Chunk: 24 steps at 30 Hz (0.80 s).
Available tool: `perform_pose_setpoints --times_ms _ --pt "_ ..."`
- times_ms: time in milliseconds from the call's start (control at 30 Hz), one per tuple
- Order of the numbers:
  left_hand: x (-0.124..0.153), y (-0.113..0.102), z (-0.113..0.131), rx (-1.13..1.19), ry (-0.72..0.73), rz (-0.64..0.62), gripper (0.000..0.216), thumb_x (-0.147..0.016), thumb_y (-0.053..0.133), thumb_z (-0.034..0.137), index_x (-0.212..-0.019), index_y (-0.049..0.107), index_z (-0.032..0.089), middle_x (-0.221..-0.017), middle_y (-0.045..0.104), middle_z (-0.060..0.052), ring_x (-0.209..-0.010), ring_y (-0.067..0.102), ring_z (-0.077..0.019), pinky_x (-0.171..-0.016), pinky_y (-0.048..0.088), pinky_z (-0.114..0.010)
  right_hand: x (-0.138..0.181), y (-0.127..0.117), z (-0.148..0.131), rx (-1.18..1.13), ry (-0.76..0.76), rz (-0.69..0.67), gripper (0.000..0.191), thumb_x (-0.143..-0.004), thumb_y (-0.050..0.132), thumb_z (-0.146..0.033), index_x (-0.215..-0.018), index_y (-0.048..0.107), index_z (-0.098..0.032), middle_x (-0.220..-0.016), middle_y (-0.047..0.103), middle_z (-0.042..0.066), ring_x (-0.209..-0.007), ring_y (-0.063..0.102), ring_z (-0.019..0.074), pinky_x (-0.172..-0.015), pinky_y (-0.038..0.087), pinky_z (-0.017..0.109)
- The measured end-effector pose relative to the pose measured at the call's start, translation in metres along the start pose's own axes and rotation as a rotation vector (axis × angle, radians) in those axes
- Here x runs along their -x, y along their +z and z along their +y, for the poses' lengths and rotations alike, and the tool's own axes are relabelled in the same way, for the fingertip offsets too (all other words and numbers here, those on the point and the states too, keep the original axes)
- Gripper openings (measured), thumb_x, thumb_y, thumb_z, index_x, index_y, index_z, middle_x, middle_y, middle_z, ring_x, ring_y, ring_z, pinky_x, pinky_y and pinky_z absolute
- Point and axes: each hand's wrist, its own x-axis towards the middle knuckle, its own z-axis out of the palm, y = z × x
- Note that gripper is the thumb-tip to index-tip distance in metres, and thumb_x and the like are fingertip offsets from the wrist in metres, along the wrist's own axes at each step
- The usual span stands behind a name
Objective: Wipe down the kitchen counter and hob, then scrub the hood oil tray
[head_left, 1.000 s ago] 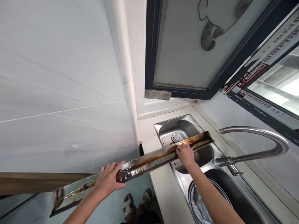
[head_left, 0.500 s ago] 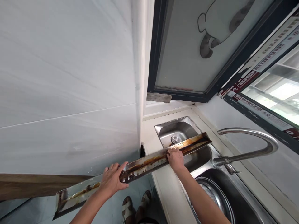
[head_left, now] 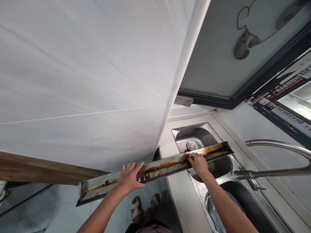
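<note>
A long, narrow metal tray point(head_left: 165, 165), stained with brown grease and rust, stretches from lower left to the sink. My left hand point(head_left: 130, 178) grips it near the middle, fingers wrapped over its top edge. My right hand point(head_left: 198, 161) holds it nearer the far end, fingers curled over the rim. The tray's far end hangs over the small steel sink basin point(head_left: 194, 137).
A curved steel faucet point(head_left: 277, 158) arches at the right above a larger basin holding a strainer point(head_left: 211, 213). A white tiled wall fills the left. A dark-framed frosted window point(head_left: 233, 64) stands behind the sink. My sandalled feet point(head_left: 145, 207) are on the floor below.
The view has swung left and up, so the wall fills more of it. Both hands keep hold of the tray, which stays over the small basin.
</note>
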Motion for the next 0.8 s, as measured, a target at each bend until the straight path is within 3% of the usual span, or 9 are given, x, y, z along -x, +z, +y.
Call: perform_pose_setpoints --times_ms 167,367,600,700,800 --pt "0.001 0.000 0.001 0.011 0.012 0.012 0.095 -0.065 0.078 0.056 -0.150 0.045 0.029 -0.125 0.061 -0.014 -0.115 0.055 -0.0358 -0.096 0.037 -0.044 -0.001 0.002 0.009 0.000 0.030 0.015 0.029 -0.095 0.058 -0.028 -0.123 0.065 -0.021 -0.113 0.072 0.008 -0.108 0.062 0.0242 -0.085 0.040 0.031" --pt "0.004 0.001 0.002 0.026 0.012 0.012 0.098 -0.064 0.080 0.059 -0.150 0.043 0.032 -0.127 0.060 -0.012 -0.117 0.053 -0.0347 -0.099 0.036 -0.044 0.001 -0.003 0.004 0.114 0.032 -0.028 0.024 -0.098 0.054 -0.032 -0.109 0.071 -0.021 -0.112 0.072 0.010 -0.110 0.061 0.0271 -0.083 0.040 0.034" --pt "0.005 0.003 0.001 0.036 0.016 0.002 0.103 -0.062 0.083 0.062 -0.152 0.040 0.033 -0.124 0.059 -0.010 -0.116 0.052 -0.0331 -0.100 0.037 -0.043 0.018 -0.002 -0.042 0.234 -0.161 -0.046 0.023 -0.097 0.052 -0.028 -0.102 0.071 -0.016 -0.111 0.071 0.013 -0.112 0.058 0.0287 -0.089 0.037 0.038" --pt "0.005 0.003 0.000 0.032 0.025 0.007 0.102 -0.062 0.082 0.062 -0.151 0.040 0.033 -0.124 0.059 -0.010 -0.116 0.052 -0.0329 -0.099 0.037 -0.044 0.013 -0.004 -0.031 0.241 -0.157 -0.041 0.025 -0.098 0.050 -0.031 -0.103 0.071 -0.018 -0.113 0.071 0.012 -0.112 0.057 0.0284 -0.089 0.037 0.037" --pt "0.003 0.004 -0.002 0.029 0.035 0.008 0.101 -0.063 0.081 0.063 -0.151 0.041 0.032 -0.124 0.060 -0.011 -0.116 0.053 -0.0345 -0.097 0.038 -0.045 0.001 -0.012 -0.002 0.299 -0.018 -0.021 0.031 -0.100 0.046 -0.031 -0.107 0.071 -0.016 -0.115 0.070 0.015 -0.114 0.057 0.0299 -0.087 0.039 0.038"
